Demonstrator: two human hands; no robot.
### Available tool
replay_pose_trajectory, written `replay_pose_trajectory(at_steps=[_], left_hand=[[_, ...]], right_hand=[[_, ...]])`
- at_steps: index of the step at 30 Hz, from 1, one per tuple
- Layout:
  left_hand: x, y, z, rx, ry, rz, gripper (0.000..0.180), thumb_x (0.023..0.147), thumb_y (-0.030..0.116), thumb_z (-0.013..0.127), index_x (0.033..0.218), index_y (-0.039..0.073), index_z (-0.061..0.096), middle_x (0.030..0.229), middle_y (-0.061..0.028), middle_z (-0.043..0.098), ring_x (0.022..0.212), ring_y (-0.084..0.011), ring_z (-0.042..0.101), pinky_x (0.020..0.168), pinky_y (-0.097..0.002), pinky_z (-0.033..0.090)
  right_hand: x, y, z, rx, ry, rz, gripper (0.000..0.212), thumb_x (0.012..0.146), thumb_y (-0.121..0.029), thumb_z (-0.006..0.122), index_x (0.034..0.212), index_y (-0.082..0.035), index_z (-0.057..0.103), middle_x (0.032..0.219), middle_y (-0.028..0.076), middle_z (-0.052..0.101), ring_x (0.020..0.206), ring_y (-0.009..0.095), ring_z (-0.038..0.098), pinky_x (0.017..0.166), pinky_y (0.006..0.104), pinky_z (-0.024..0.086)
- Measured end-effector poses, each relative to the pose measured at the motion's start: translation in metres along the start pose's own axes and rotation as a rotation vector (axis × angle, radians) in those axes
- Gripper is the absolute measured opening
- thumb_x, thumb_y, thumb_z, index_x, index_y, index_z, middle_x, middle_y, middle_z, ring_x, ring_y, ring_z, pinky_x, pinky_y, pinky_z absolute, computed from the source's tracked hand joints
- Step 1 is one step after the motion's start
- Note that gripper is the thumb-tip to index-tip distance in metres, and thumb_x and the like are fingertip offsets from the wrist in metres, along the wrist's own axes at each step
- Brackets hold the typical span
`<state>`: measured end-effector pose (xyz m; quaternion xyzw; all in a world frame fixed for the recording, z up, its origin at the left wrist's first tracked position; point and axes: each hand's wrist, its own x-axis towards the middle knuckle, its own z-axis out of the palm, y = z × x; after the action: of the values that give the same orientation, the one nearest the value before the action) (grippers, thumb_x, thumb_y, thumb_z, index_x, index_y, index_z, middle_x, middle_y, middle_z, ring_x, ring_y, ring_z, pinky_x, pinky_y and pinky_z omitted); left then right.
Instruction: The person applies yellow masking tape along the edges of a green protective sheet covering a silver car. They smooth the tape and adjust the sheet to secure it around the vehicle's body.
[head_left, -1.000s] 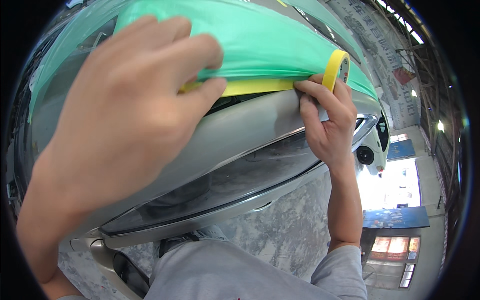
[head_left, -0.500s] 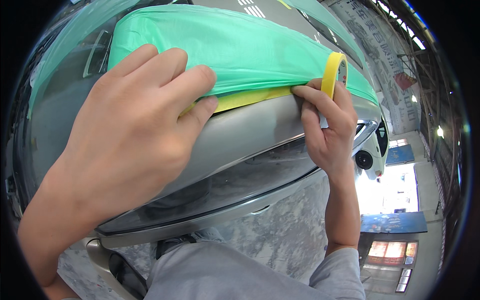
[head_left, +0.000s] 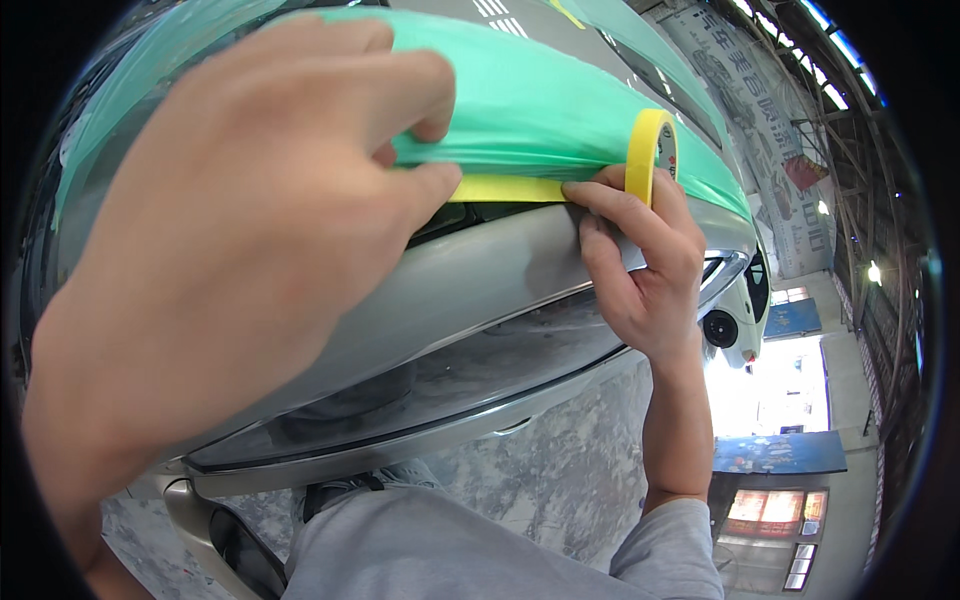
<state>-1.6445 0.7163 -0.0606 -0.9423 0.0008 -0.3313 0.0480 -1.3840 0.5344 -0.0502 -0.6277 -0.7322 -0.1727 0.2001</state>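
Head view: your right hand [head_left: 650, 265] gripped the tape roll [head_left: 638, 160] at the car's edge [head_left: 485, 250]. Your left hand [head_left: 235, 215] curled loosely, hold unclear, before green film [head_left: 530, 100].

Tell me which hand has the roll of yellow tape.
The right hand: it holds the roll of yellow tape. No roll shows at the left hand, just the yellow strip near its thumb.

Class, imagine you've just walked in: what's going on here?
A person is at work beside a silver car. The right hand holds a roll of yellow tape, with a yellow strip running left from it along the lower edge of green film over the car. The left hand is at the strip's other visible end; whether it grips it is unclear.
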Motion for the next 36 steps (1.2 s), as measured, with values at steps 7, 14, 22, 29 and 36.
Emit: replay_pose_trajectory(at_steps=[7, 14, 22, 29, 36], left_hand=[[-0.005, 0.007, 0.004, -0.025, 0.038, -0.045, 0.024, 0.087, -0.001, 0.074, 0.11, 0.001, 0.083, 0.113, -0.0099, 0.071, 0.092, -0.027, 0.064, 0.073, -0.0374, 0.061], [-0.007, 0.01, 0.013, -0.016, 0.045, -0.057, 0.026, 0.084, 0.0, 0.079, 0.11, 0.001, 0.083, 0.115, -0.0096, 0.071, 0.093, -0.0268, 0.063, 0.072, -0.0362, 0.061], [-0.012, 0.018, 0.013, 0.031, -0.039, -0.026, 0.026, 0.08, 0.004, 0.081, 0.105, -0.003, 0.082, 0.117, -0.0091, 0.07, 0.092, -0.0255, 0.062, 0.078, -0.0401, 0.052], [-0.016, 0.026, 0.021, 0.054, -0.026, -0.028, 0.023, 0.081, 0.007, 0.08, 0.102, -0.004, 0.082, 0.116, -0.0096, 0.07, 0.092, -0.0258, 0.06, 0.079, -0.0397, 0.051], [-0.022, 0.024, 0.029, 0.045, -0.077, -0.001, 0.019, 0.085, 0.006, 0.082, 0.101, -0.004, 0.082, 0.116, -0.0088, 0.07, 0.091, -0.0258, 0.06, 0.078, -0.0402, 0.05]], right_hand=[[0.002, 0.007, -0.004, 0.014, -0.066, -0.005, 0.029, 0.092, 0.009, 0.068, 0.117, 0.002, 0.081, 0.108, 0.013, 0.071, 0.096, 0.025, 0.068, 0.086, 0.035, 0.056], [0.002, 0.01, -0.004, 0.001, -0.065, -0.042, 0.03, 0.092, 0.01, 0.067, 0.117, 0.002, 0.081, 0.107, 0.014, 0.071, 0.096, 0.025, 0.068, 0.084, 0.0348, 0.056], [0.001, 0.009, 0.001, -0.018, -0.023, -0.062, 0.028, 0.085, 0.002, 0.073, 0.111, 0.0, 0.08, 0.103, 0.015, 0.071, 0.092, 0.035, 0.066, 0.083, 0.0451, 0.053], [0.001, 0.001, 0.005, -0.046, -0.008, -0.1, 0.032, 0.08, 0.003, 0.072, 0.111, 0.001, 0.079, 0.102, 0.015, 0.07, 0.091, 0.035, 0.065, 0.082, 0.0465, 0.053], [0.005, -0.009, 0.01, -0.058, -0.005, -0.15, 0.033, 0.078, 0.001, 0.073, 0.111, 0.001, 0.079, 0.1, 0.015, 0.069, 0.09, 0.036, 0.066, 0.083, 0.0466, 0.053]])
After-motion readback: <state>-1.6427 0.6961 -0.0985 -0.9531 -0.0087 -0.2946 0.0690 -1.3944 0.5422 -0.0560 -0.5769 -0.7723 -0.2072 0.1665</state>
